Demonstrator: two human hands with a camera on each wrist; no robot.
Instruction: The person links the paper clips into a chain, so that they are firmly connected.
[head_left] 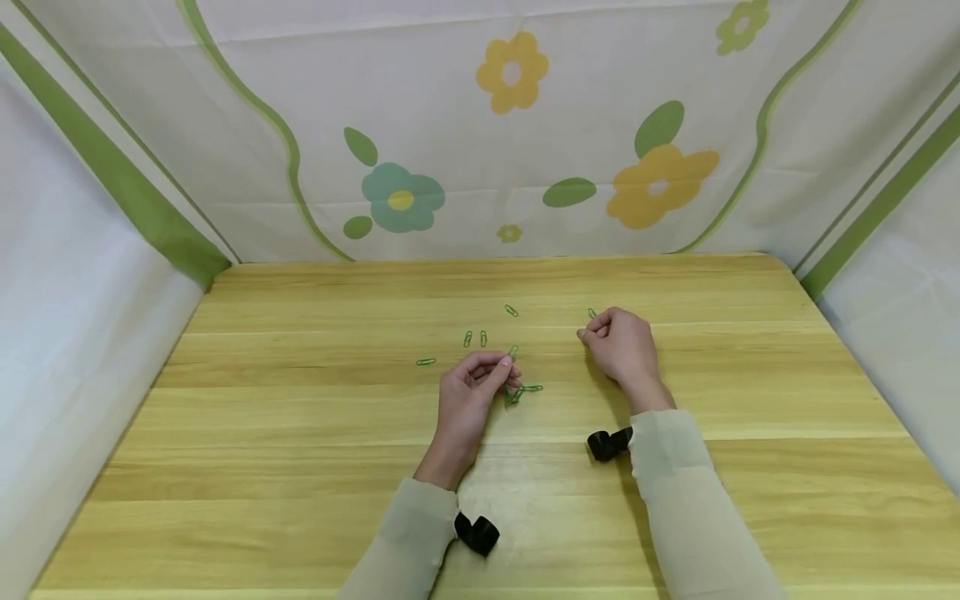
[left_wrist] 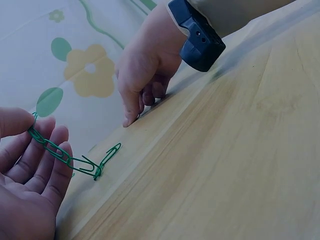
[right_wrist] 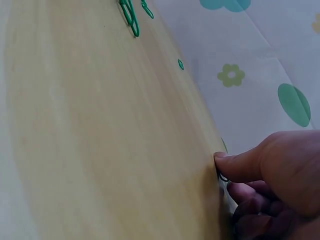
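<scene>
My left hand [head_left: 467, 400] pinches one end of a chain of green paper clips [left_wrist: 61, 155] between thumb and forefinger. In the left wrist view the other fingers spread behind the chain, whose lower end lies on the table. To the right and farther back, my right hand [head_left: 624, 346] is down at the tabletop with thumb and forefinger at a single green paper clip [head_left: 592, 313]. Most of that clip is hidden by the fingers; a bit shows beside the thumb [right_wrist: 245, 164] in the right wrist view.
Loose green paper clips lie left of and beyond the left hand: one [head_left: 426, 362] on its side, a pair [head_left: 468, 338] side by side, another [head_left: 512, 311] farther back. A flower-patterned curtain [head_left: 465, 125] hangs behind the wooden table [head_left: 285, 467]. Each wrist carries a black camera [head_left: 480, 535].
</scene>
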